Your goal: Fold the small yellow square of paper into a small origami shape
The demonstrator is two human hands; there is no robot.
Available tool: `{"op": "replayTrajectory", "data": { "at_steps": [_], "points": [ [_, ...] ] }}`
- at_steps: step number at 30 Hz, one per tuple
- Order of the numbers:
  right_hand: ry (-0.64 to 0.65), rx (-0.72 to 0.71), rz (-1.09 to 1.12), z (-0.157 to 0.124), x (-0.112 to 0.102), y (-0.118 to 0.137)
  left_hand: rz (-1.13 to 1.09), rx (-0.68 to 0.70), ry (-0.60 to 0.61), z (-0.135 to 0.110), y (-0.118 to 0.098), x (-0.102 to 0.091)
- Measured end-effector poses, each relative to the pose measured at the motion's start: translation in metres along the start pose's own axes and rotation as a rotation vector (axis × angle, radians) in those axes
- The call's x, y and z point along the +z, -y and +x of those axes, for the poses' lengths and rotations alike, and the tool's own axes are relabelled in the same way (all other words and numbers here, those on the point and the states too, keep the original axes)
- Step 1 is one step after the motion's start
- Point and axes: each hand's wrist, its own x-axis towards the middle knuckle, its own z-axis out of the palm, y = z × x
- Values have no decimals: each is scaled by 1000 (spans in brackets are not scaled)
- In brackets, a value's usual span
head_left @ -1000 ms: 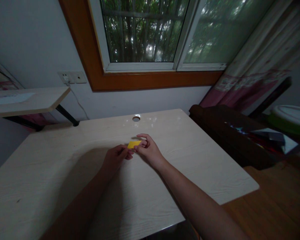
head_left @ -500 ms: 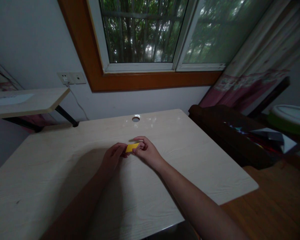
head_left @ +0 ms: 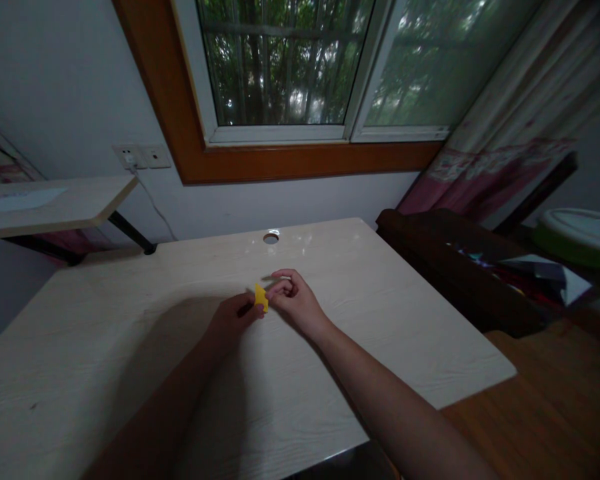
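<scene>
A small yellow piece of paper (head_left: 261, 297) sits between my two hands, just above the pale wooden desk (head_left: 130, 373). My left hand (head_left: 231, 320) pinches its lower left edge with closed fingers. My right hand (head_left: 295, 301) has its fingers curled against the right side of the paper. The paper looks folded or turned edge-on, so only a narrow yellow wedge shows.
A round cable hole (head_left: 271, 238) lies at the desk's far edge below the window. A second desk (head_left: 55, 200) stands at the left, with wall sockets (head_left: 141, 157) above. A dark cluttered chest (head_left: 480, 273) and a curtain (head_left: 500, 133) stand at the right.
The yellow paper has gone from a flat rectangle to a narrow upright wedge between the fingers. Both hands stayed in the same spot on the desk.
</scene>
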Motion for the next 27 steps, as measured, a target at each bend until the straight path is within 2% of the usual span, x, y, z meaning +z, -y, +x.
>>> {"op": "replayTrajectory", "data": {
  "at_steps": [4, 13, 18, 22, 27],
  "points": [
    [23, -6, -52, -1, -1, -4, -133, -10, -41, 1, -4, -1],
    [40, -61, -276, -6, -1, -4, -50, -63, -70, 4, -2, -5],
    [134, -236, -456, -8, -2, 3, -195, -113, -130, 4, -6, -6],
    [218, -372, -490, -8, -1, 4, -312, -95, -169, 6, -3, -6],
    [208, -431, -557, -7, -3, 2, -391, -91, -151, 5, -1, -6]
  ]
}}
